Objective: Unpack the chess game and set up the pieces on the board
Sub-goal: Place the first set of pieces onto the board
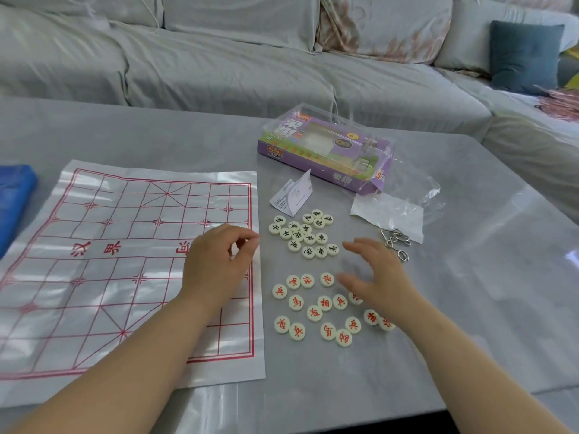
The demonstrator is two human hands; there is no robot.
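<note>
The xiangqi board (pixel 125 261), a glossy sheet printed with red lines, lies flat on the left part of the grey bench (pixel 470 308). No pieces stand on it. Just right of the board, the dark-lettered pieces (pixel 302 234) sit in a tight cluster, and the red-lettered pieces (pixel 313 308) are spread loosely nearer the person.

The left hand (pixel 216 261) is over the board's right edge, fingers curled with the thumb against the fingertips. I cannot tell whether it pinches a piece. The right hand (pixel 376 277) is released, its fingers spread over the red-lettered pieces and hiding a few.

Behind the pieces lie the purple game box (pixel 326 151), a folded leaflet (pixel 294 195) and a clear plastic bag (pixel 394 208)
</note>
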